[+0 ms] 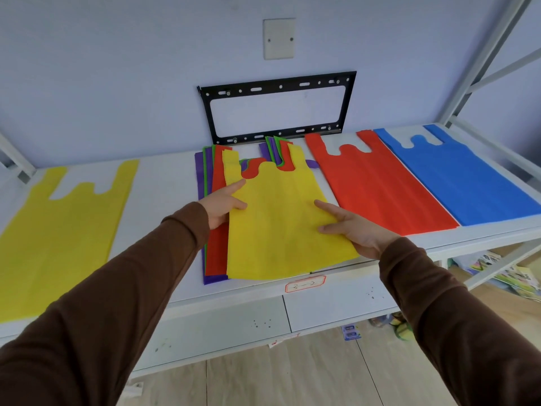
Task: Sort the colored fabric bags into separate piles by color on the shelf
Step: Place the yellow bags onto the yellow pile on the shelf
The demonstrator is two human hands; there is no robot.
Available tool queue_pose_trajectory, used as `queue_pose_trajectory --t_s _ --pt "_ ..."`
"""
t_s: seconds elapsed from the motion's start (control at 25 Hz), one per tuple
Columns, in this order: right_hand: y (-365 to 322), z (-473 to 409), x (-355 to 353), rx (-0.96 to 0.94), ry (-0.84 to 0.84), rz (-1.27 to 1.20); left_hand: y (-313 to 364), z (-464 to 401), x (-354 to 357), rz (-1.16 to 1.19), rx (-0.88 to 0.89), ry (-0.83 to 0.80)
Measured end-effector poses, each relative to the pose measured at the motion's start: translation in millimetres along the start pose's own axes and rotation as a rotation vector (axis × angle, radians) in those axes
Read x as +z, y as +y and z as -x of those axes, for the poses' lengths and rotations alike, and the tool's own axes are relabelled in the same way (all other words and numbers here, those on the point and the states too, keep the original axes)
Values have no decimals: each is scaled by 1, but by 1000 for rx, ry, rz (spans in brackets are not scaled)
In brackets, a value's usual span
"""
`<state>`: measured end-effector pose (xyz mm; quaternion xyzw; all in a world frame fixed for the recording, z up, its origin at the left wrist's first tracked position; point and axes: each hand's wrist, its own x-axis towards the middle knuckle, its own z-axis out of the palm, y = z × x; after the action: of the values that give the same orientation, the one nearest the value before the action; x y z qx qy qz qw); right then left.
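Note:
A mixed stack of bags [216, 218] lies in the middle of the white shelf [164, 186], with red, green and purple edges showing. On top lies a yellow bag [278, 227]. My left hand [225, 202] pinches that bag's left edge, thumb on top and forefinger stretched along it. My right hand [348, 225] holds its right edge, thumb on top and fingers underneath. A single yellow bag [58, 227] lies flat at the far left. A red bag [377, 186] and a blue bag [462, 174] lie side by side on the right.
A black metal wall bracket [278, 108] hangs behind the stack, below a white cover plate [278, 39]. White rack uprights [486, 54] rise at the right. A labelled tag [305, 284] sticks to the shelf's front edge. Books and small items lie on the floor [512, 276] below right.

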<state>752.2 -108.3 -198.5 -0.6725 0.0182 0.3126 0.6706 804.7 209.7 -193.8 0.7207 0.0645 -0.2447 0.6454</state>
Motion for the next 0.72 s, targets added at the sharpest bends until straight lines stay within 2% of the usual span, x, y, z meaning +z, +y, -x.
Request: queue_pose_trajectory --t_s 0.12,0.2,0.32,0.44,0.56,0.72 --pt "-19 -2 13 -62 37 27 21 -2 2 -240 72 106" --pt "-40 -6 32 -142 70 5 53 7 -17 -317 150 154" --pt "-76 -17 77 -297 56 -51 107 43 -71 -366 223 202" --pt "-114 -39 158 -421 -40 -80 140 107 -155 -378 300 323" --pt "-136 -66 258 -498 -118 -102 134 173 -250 -365 340 416" --pt "-121 -99 380 -487 -107 6 65 225 -362 -247 258 458"
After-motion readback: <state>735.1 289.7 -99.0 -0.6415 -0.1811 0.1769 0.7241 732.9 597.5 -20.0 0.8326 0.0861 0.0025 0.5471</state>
